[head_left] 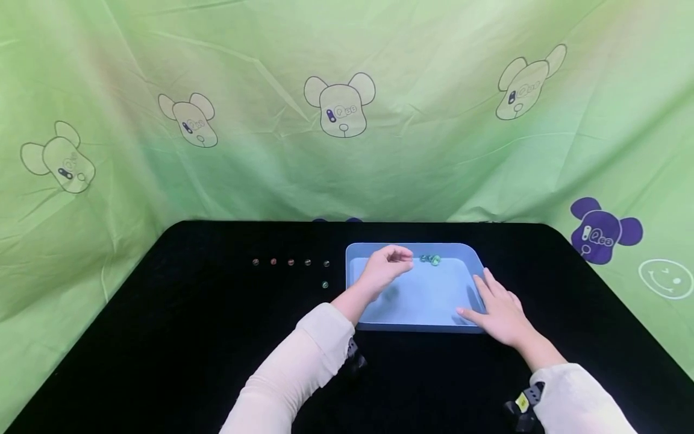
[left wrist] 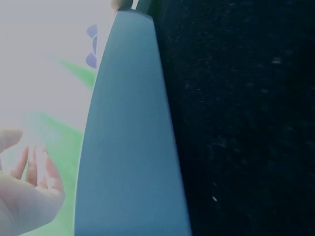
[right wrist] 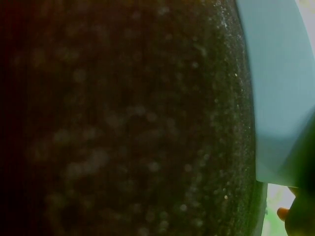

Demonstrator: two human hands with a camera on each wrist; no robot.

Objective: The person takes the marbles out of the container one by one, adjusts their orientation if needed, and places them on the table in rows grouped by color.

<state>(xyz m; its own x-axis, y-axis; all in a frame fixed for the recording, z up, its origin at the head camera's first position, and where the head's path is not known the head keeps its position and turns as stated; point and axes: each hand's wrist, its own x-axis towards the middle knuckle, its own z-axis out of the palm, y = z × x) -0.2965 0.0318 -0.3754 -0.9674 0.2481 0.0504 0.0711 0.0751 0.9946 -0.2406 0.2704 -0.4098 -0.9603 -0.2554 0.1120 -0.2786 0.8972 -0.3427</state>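
Note:
My left hand (head_left: pixel 384 268) hovers over the light blue tray (head_left: pixel 423 301), fingers loosely bent and thumb apart from them. In the left wrist view that hand (left wrist: pixel 32 196) shows at the lower left, with no object visible between thumb and fingers. Just beyond its fingertips, several green glass marbles (head_left: pixel 435 260) sit together near the tray's far side. My right hand (head_left: pixel 503 310) rests on the tray's right rim with fingers spread, the thumb reaching over the near right corner. Left of the tray, several marbles (head_left: pixel 291 262) form a spaced row on the black table.
One more marble (head_left: pixel 325 284) lies nearer to me, below the right end of the row. The black table (head_left: pixel 179 337) ends at a green curtain (head_left: pixel 260 181) printed with cartoon heads. Outside the tray's wall (left wrist: pixel 128 137), dark cloth fills much of both wrist views.

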